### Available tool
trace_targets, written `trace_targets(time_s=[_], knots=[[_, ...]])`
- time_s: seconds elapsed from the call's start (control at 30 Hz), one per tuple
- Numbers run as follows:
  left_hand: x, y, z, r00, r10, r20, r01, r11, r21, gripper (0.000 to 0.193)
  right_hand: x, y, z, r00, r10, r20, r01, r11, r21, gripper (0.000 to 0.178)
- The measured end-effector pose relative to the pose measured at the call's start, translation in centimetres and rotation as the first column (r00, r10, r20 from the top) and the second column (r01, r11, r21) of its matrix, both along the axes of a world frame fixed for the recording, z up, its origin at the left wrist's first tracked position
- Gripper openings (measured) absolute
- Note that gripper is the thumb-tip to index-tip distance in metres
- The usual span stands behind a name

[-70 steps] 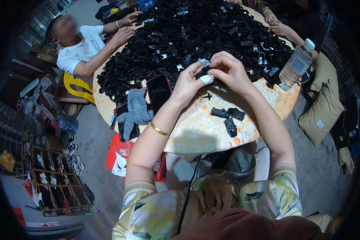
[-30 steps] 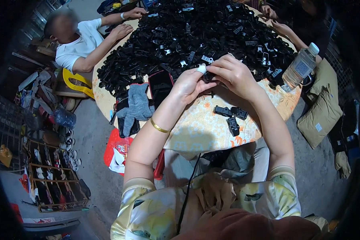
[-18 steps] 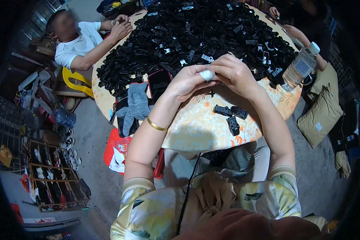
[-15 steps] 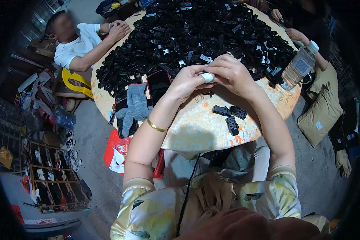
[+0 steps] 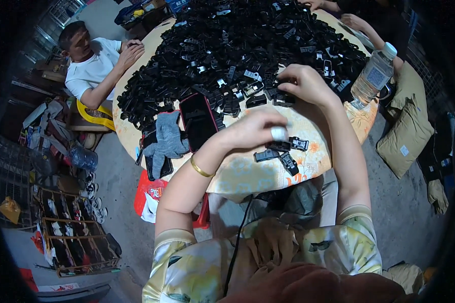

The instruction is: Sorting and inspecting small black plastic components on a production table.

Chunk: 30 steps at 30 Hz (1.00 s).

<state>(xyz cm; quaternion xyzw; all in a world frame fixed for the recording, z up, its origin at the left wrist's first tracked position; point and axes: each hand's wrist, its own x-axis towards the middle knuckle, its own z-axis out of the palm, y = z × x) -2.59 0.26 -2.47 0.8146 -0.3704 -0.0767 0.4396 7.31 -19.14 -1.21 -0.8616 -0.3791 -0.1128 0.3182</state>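
Note:
My left hand (image 5: 258, 130), a white wrap around one digit and a gold bangle at the wrist, hovers low over several small black buckle-like plastic parts (image 5: 289, 164) near the table's front edge. Its fingers are loosely bent and look apart, with one part directly beneath them. My right hand (image 5: 311, 87) reaches to the near edge of a large heap of similar black parts (image 5: 237, 45), some with silvery metal pieces. Thumb and forefinger are spread beside parts in the heap, and I see nothing held between them.
Left of my hands lie a dark-screened phone (image 5: 198, 121) and a grey glove (image 5: 168, 136) on the round patterned table (image 5: 237, 177). A clear bottle (image 5: 374, 76) stands at the right edge. One person (image 5: 93, 65) sits at far left; another person's hand (image 5: 356, 22) shows at far right.
My hands, together before, are now apart: the left came down to the small group, which gained a part; the right moved to the heap. The phone is more exposed.

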Motion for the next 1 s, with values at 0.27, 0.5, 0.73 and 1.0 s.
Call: trace_targets(time_s=[0.27, 0.5, 0.73, 1.0], knots=[[2.0, 0.6, -0.8, 0.673, 0.443, 0.592, -0.650, 0.736, 0.189, 0.018, -0.7, 1.1, 0.1, 0.999, -0.035, -0.039, 0.026, 0.978, -0.206, 0.023], [1.4, 0.3, 0.6, 0.694, 0.661, 0.286, -0.673, 0.736, -0.070, 0.022, -0.4, 2.7, -1.2, 0.980, -0.169, 0.110, 0.161, 0.984, 0.081, 0.028], [2.0, 1.1, 0.7, 0.721, 0.530, -0.446, -0.674, 0.686, -0.273, 0.035, -0.5, 3.7, -1.4, 0.971, -0.232, -0.060, 0.239, 0.949, 0.206, 0.034], [2.0, 2.3, 1.4, 0.718, 0.134, -0.683, -0.583, 0.653, -0.484, 0.032, -3.2, 4.3, 0.6, 0.984, 0.174, -0.041, -0.151, 0.930, 0.337, 0.027]])
